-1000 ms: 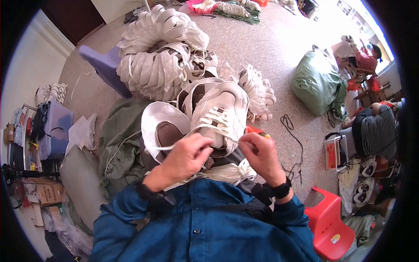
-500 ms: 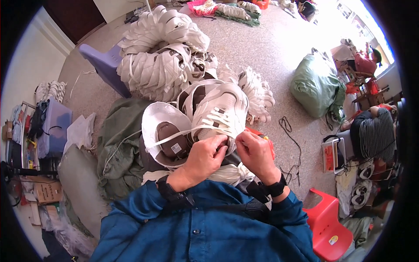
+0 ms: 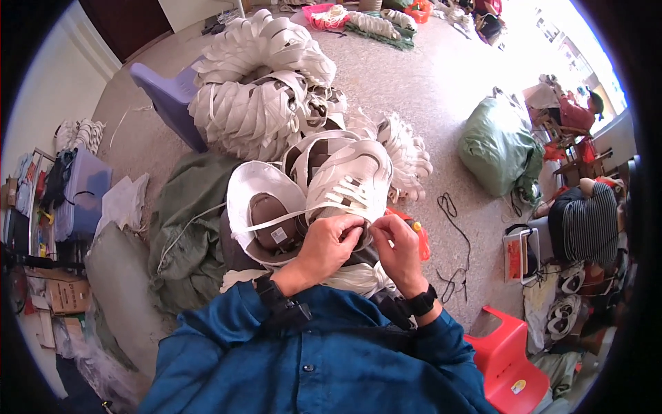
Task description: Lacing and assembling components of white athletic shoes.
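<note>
A white shoe upper [image 3: 355,169], partly laced, lies in front of me with its toe pointing away. My left hand [image 3: 329,243] is closed at its near opening, thumb and fingers pinching the edge near the lace holes. Just right of it, my right hand [image 3: 400,252] is pinched closed; whatever its fingertips hold is too small to make out. A flat white lace [image 3: 276,222] runs left from the lacing across another white upper [image 3: 238,190], whose brown inside faces up. Below my hands lies a bundle of white laces [image 3: 362,278], partly hidden.
Stacked white uppers [image 3: 248,114] rest on and beside a purple chair [image 3: 162,86]. Dark green cloth [image 3: 189,228] lies to the left. A red stool [image 3: 507,359] stands near right. Beyond it are a green sack [image 3: 500,145], a black cord [image 3: 455,228] and seated people.
My right hand has moved slightly down and its fingertips have drawn a little apart from the upper's edge. The left hand stays at the upper. The whole view has shifted slightly.
</note>
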The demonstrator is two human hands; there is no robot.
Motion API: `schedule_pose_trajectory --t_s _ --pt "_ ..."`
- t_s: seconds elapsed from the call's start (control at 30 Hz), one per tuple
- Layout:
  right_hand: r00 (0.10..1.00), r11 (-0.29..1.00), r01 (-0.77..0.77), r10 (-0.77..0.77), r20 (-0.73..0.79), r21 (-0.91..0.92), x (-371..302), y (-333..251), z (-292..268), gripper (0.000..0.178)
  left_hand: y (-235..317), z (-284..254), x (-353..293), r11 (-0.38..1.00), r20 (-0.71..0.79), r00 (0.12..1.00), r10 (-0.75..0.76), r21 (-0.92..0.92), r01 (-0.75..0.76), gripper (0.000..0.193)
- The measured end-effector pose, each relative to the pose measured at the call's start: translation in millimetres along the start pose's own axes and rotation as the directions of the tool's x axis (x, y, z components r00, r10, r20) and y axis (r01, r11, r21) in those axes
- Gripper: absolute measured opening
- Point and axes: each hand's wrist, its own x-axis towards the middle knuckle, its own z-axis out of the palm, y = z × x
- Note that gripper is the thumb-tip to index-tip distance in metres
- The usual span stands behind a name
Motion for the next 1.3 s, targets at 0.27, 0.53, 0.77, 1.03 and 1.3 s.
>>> schedule_pose_trajectory --t_s 0.27,0.53,0.77,1.03,1.3 --pt "0.997 0.983 0.068 -0.06 0.049 -0.173 -4 -15 5 0.035 3 -9 11 0.939 0.098 0.991 0.094 0.321 -0.121 0.013" --pt "0.991 0.971 0.132 -0.123 0.06 -0.197 9 -17 6 0.032 1 -118 -29 0.799 0.112 0.993 -0.042 0.601 -0.034 0.008" --pt "0.998 0.991 0.063 -0.059 0.031 -0.121 28 -15 -4 0.015 15 -87 -24 0.885 -0.038 0.973 0.227 0.425 -0.19 0.014" --pt "0.971 0.98 -0.182 0.166 0.171 0.08 17 -38 -7 0.011 18 -53 -6 0.709 0.106 0.901 0.421 0.58 -0.4 0.022" --pt "0.987 0.885 0.155 -0.117 0.112 -0.439 9 -30 -1 0.028 3 -30 10 0.595 0.207 0.892 0.402 0.681 -0.426 0.017"
